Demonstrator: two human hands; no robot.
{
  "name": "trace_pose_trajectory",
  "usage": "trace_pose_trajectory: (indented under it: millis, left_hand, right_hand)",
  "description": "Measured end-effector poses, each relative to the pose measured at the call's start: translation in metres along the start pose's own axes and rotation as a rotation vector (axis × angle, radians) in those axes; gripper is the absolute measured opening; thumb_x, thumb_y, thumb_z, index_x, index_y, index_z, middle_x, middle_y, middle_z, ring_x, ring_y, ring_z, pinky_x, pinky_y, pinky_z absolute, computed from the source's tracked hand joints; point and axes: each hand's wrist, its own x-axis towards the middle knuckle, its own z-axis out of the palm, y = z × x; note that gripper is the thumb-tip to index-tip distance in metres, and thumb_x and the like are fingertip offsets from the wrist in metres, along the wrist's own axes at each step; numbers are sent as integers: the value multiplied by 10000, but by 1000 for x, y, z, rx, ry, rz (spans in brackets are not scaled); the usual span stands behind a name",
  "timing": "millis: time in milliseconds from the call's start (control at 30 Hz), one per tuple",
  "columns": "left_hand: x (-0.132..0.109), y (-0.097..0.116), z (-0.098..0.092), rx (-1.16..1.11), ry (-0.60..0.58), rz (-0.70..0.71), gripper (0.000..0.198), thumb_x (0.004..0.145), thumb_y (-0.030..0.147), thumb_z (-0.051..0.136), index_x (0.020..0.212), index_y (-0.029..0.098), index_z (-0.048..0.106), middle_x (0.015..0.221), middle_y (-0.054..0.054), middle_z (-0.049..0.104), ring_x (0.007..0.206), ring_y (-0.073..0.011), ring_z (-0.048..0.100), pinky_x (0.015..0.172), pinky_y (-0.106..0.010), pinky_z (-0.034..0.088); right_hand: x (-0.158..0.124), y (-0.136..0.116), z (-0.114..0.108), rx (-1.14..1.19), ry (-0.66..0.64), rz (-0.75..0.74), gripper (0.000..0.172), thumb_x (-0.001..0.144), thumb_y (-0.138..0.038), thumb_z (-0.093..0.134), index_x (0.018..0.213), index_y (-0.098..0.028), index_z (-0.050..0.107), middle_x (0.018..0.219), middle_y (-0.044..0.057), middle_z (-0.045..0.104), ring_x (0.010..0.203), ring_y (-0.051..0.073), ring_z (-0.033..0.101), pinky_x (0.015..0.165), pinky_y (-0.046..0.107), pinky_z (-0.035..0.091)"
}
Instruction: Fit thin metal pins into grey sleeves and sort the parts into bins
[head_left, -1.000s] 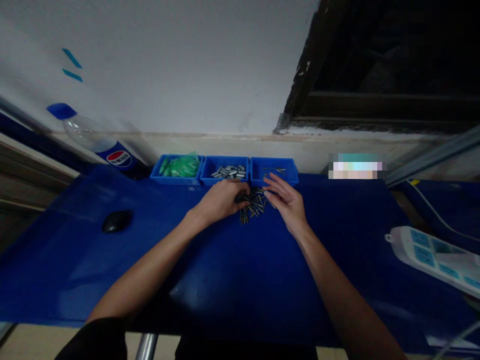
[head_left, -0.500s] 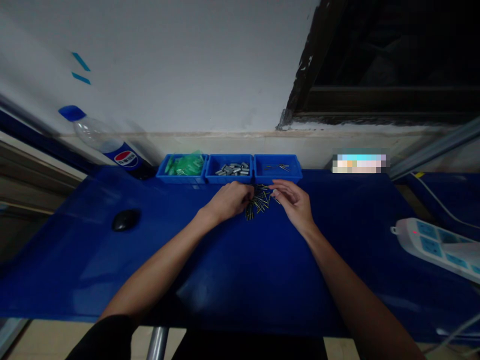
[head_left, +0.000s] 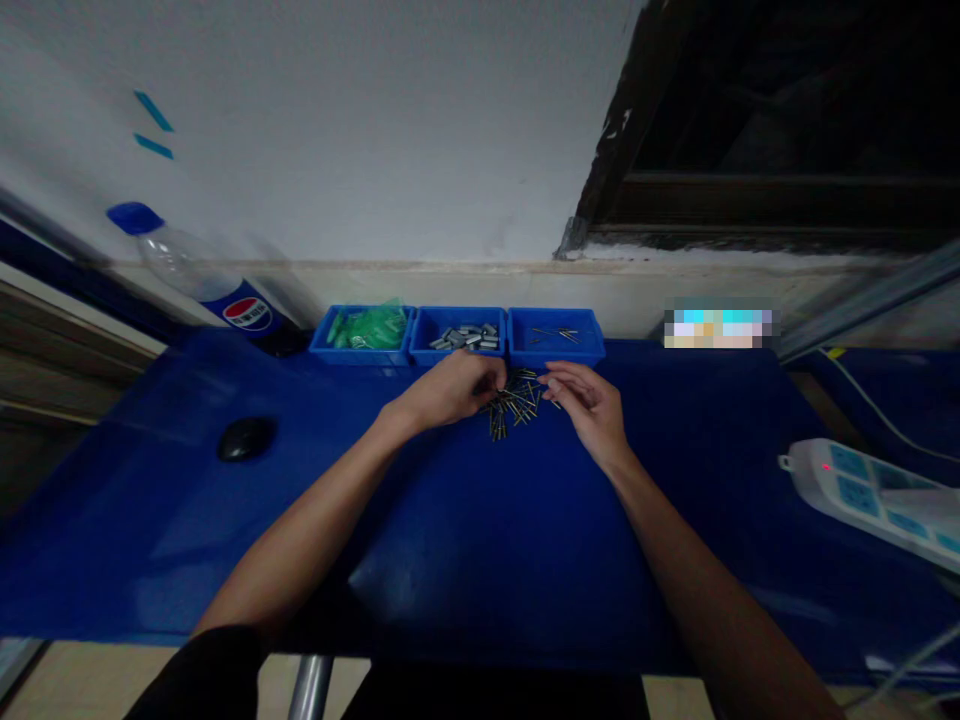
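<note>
A heap of small dark pins with metal tips [head_left: 517,402] lies on the blue table [head_left: 465,520], just in front of three blue bins. My left hand [head_left: 450,388] rests at the heap's left edge, its fingers curled and pinched among the pins. At the heap's right edge, my right hand [head_left: 592,405] has its fingers bent, the fingertips pinched on a thin pin. The left bin [head_left: 364,330] holds green plastic parts, the middle bin [head_left: 459,335] grey metal pieces, the right bin [head_left: 556,336] a few thin pins.
A Pepsi bottle [head_left: 202,280] lies tilted at the back left against the wall. A black mouse [head_left: 246,438] sits on the table's left side. A white power strip [head_left: 874,490] with a red light lies at the right edge.
Both hands have shifted slightly among the pins; the right hand's fingers have curled from stretched out to a pinch. The camera view has shifted a little.
</note>
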Motion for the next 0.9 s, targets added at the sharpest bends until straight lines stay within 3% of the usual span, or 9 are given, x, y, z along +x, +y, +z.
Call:
trace_pose_trajectory:
  millis: [233, 467, 667, 900]
  left_hand:
    - [-3, -2, -9, -96, 81, 28, 101, 900, 129, 597, 915, 143, 696, 845, -36, 728, 735, -133, 640, 710, -261, 476]
    - [-5, 5, -17, -235, 166, 34, 76, 903, 169, 624, 853, 145, 677, 828, -35, 718, 738, -131, 655, 738, -266, 527]
    - [-2, 17, -14, -445, 215, 63, 66, 911, 201, 686, 890, 139, 681, 878, -51, 716, 793, -138, 670, 792, -283, 558]
    - [3, 19, -2, -500, 179, 48, 87, 913, 221, 701, 905, 140, 671, 870, -49, 722, 781, -132, 671, 757, -266, 552]
  right_hand:
    - [-1, 3, 8, 15, 21, 15, 261, 918, -439, 778, 1105, -257, 770, 961, 51, 832, 773, 198, 764, 776, 380, 629]
    - [-4, 5, 14, -64, -19, -1, 231, 920, -403, 784, 1103, -262, 795, 986, 55, 828, 876, 220, 774, 834, 383, 609]
    - [-2, -4, 15, 113, -114, 115, 384, 814, -384, 890, 1172, -283, 795, 958, 29, 839, 858, 208, 787, 819, 360, 611]
    - [-1, -3, 18, 332, -32, 221, 196, 753, -353, 928, 905, -257, 849, 835, 26, 835, 729, 179, 761, 723, 325, 606]
